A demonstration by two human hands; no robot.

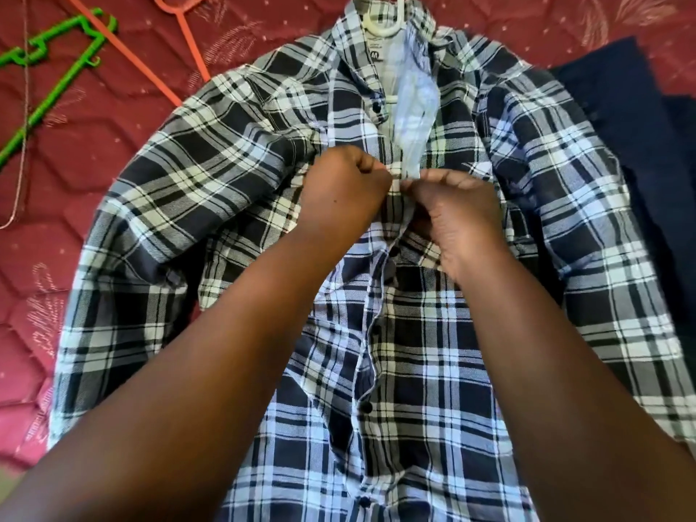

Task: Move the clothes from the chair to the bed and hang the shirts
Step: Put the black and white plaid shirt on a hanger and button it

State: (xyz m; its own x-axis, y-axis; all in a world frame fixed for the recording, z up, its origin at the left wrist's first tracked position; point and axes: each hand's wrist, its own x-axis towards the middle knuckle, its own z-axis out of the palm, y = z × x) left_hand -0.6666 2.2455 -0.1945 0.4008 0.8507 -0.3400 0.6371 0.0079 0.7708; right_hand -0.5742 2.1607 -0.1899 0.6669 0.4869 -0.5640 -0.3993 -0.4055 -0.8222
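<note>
Plaid shirt [433,333] in black, white and pale blue, spread front-up over the red quilted bed [94,152], sleeves fanned out to both sides, collar toward the top edge of the view. White hanger [388,20] already inside the neck, its hook poking out above the collar, a size label showing just beneath. Left hand [346,186] and right hand [455,216] meeting at the placket high on the chest, knuckles almost touching, fingers of both curled tight and pinching the two front edges of the shirt together; fingertips themselves hidden, so impossible to tell whether a button sits between them. Dark buttons [365,406] running down the front edge below the hands, some fastened, the cloth gaping slightly between them. One more button by the collar, undone, with the pale lining open above the hands. Green hanger [56,81] lying loose on the bed at upper left, well apart from the shirt. Orange hanger [188,39] beside it, one arm running under the shirt's shoulder. Dark navy garment [640,126] flat on the bed at right, partly under the shirt's sleeve.
</note>
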